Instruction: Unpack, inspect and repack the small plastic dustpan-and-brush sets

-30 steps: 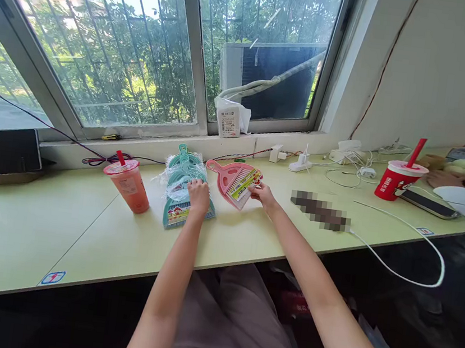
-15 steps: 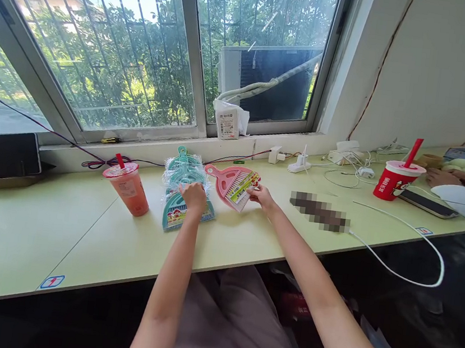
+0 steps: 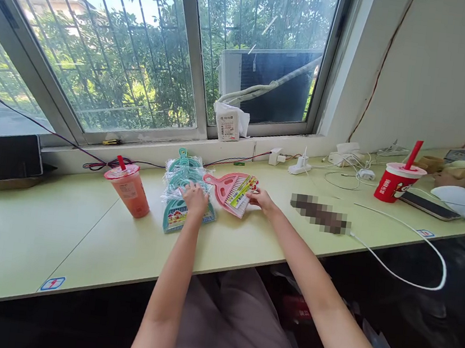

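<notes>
Several teal dustpan sets (image 3: 176, 217) in clear wrap lie in an overlapping row on the table (image 3: 90, 261). My left hand (image 3: 195, 198) rests over them with its fingers spread, touching the wrap and hiding part of the middle sets. To the right is a pink dustpan set (image 3: 227, 187) with white brush bristles and a yellow-green printed label. My right hand (image 3: 261, 198) pinches its right edge, thumb and fingers closed on it. The pink handle points left, close against the teal sets.
An orange drink cup (image 3: 131, 190) stands to the left, near a dark screen (image 3: 4, 154). Rightward lie a blurred-out brown object (image 3: 318, 213), a white cable (image 3: 398, 270), a red cup (image 3: 396, 185) and a phone (image 3: 430, 205). Another person's white sleeve (image 3: 462, 202) shows at far right.
My left hand has loosened from a closed grip, its fingers now spread over the teal sets. The pink dustpan set has tipped slightly in my right hand, its wide end a little lower.
</notes>
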Demonstrator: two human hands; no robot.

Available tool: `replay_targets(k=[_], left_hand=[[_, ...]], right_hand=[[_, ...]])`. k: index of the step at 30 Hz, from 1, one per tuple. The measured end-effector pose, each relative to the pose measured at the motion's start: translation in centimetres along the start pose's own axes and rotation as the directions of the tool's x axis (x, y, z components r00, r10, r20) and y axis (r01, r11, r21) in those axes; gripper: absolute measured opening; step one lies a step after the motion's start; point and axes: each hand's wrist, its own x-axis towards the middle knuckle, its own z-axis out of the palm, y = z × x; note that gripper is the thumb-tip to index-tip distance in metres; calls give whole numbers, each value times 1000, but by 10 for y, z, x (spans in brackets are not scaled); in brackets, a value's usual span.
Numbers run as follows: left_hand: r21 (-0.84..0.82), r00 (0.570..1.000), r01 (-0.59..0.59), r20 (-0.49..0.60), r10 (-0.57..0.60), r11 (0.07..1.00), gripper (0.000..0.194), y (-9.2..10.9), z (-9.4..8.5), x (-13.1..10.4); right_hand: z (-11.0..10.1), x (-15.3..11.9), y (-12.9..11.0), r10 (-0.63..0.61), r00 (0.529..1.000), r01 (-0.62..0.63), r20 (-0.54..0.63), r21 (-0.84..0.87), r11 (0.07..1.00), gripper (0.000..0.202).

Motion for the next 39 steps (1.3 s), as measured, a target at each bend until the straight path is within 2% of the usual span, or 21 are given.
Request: replay_targets(k=[3,12,21,30,35,39], left_hand=[[-3,999,-19,39,19,1000,28,0,-2,0],[7,997,-2,75,2,1000,35,1,-8,2],[-49,998,-27,-62,24,998,43,4,-13,0],[-96,970,-227,-109,216,969,43,7,-13,-2],[-140,963,-233,-171,208,962,49,4,-12,-3],[-156,964,-216,-193,184,964,51,4,-15,-4]], right_hand=[[1,-1,-2,30,1000,-30,-9,-13,999,25],[3,-4,-5,51,999,-52,-9,-37,998,22],[4,-9,-8,40,999,-40,-3,-27,999,23],[4,-6,-9,21,1000,-21,18,-30,999,25],[2,-5,-8,-17,999,17,46,7,1000,25],[0,-2,-8,-26,999,27,-25,31,999,26]])
